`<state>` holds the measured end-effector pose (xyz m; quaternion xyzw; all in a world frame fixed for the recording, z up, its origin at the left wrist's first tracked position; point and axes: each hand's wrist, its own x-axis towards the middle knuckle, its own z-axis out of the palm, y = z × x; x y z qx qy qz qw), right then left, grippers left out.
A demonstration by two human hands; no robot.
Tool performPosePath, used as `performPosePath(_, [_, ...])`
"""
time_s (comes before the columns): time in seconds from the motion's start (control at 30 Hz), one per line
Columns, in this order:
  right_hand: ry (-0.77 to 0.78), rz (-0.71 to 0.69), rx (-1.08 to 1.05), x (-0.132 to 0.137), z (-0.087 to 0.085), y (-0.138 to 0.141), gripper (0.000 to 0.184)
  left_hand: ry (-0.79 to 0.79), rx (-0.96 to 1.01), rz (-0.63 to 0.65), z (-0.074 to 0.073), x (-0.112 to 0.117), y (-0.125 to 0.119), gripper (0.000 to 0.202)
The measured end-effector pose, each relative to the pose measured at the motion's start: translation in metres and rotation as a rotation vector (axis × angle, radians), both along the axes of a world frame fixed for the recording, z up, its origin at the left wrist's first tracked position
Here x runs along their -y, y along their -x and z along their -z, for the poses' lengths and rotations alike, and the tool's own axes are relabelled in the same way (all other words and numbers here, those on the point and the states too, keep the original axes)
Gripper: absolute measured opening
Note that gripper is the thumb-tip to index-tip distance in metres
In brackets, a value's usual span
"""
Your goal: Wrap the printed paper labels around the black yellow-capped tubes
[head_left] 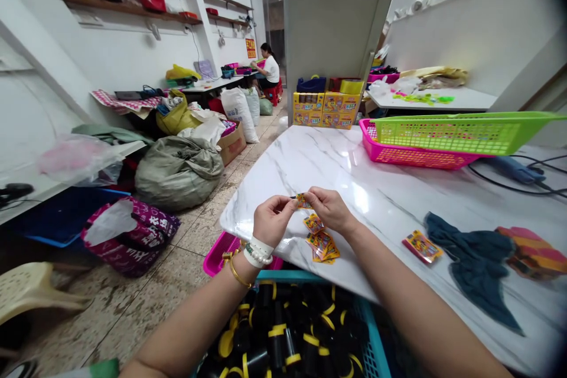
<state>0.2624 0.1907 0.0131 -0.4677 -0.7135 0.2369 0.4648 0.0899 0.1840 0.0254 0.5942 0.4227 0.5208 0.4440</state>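
Note:
Above the white marble-patterned table (261, 171), a small yellow printed label (303, 201) is pinched between my two hands. My left hand (273, 220) grips its left side with thumb and forefinger; a thin dark edge shows there. My right hand (331, 209) has closed on the label's right side. Just beneath lie a loose printed label (313, 223) and a small pile of similar yellow labels (322, 247). Under the table edge, a teal basket (375, 342) holds many black cylinders with yellow caps (277, 339).
A stack of labels (422, 247) lies right, beside a dark blue cloth (472, 254). Green (460, 132) and pink (416, 156) baskets stand at the back right. Printed yellow boxes (328, 109) sit at the far edge. Beyond, sacks (179, 171) line the floor and a person (269, 68) sits.

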Motion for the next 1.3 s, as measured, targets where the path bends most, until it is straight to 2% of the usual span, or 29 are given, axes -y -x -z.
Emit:
performPosePath(0.1, [-0.012,-0.014,0.016,0.001,0.002,0.004,0.047,0.008,-0.035,0.004,0.004,0.001,0.001,0.023])
performPosePath(0.27, [-0.062,-0.004,0.012,-0.004,0.009,0.009,0.045,-0.076,-0.094,-0.085,0.007,-0.004,0.009,0.017])
performPosePath(0.37, [-0.142,0.049,0.164,-0.011,0.018,0.011,0.036,-0.013,-0.039,-0.155,0.01,-0.016,0.019,0.015])
performPosePath(0.47, [-0.151,0.017,0.338,-0.018,0.026,0.012,0.031,0.064,-0.006,-0.166,0.018,-0.03,0.029,0.017])
performPosePath(0.53, [-0.13,0.02,0.349,-0.02,0.028,0.012,0.032,0.109,0.008,-0.151,0.024,-0.039,0.033,0.019])
performPosePath(0.6, [-0.125,0.093,0.329,-0.021,0.028,0.01,0.034,0.149,0.024,-0.142,0.03,-0.045,0.035,0.022])
performPosePath(0.7, [-0.078,0.266,0.165,-0.019,0.022,0.006,0.043,0.172,0.052,-0.147,0.036,-0.049,0.036,0.036])
performPosePath(0.77, [0.064,0.302,-0.089,-0.019,0.018,0.003,0.047,0.161,0.073,-0.15,0.036,-0.048,0.034,0.049])
performPosePath(0.87, [0.392,0.139,-0.525,-0.02,0.015,-0.001,0.041,0.138,0.092,-0.13,0.031,-0.045,0.03,0.05])
performPosePath(0.93, [0.506,0.045,-0.666,-0.021,0.015,-0.004,0.03,0.129,0.096,-0.112,0.026,-0.041,0.027,0.043])
performPosePath(1.03, [0.488,0.035,-0.678,-0.023,0.014,-0.007,0.018,0.112,0.094,-0.094,0.02,-0.037,0.024,0.036])
performPosePath(1.2, [0.434,0.039,-0.577,-0.016,0.009,0.001,0.035,0.051,0.057,-0.085,0.014,-0.03,0.016,0.031])
performPosePath(1.3, [0.394,0.05,-0.51,-0.012,0.006,0.008,0.035,-0.028,-0.032,-0.098,0.015,-0.024,0.01,0.026])
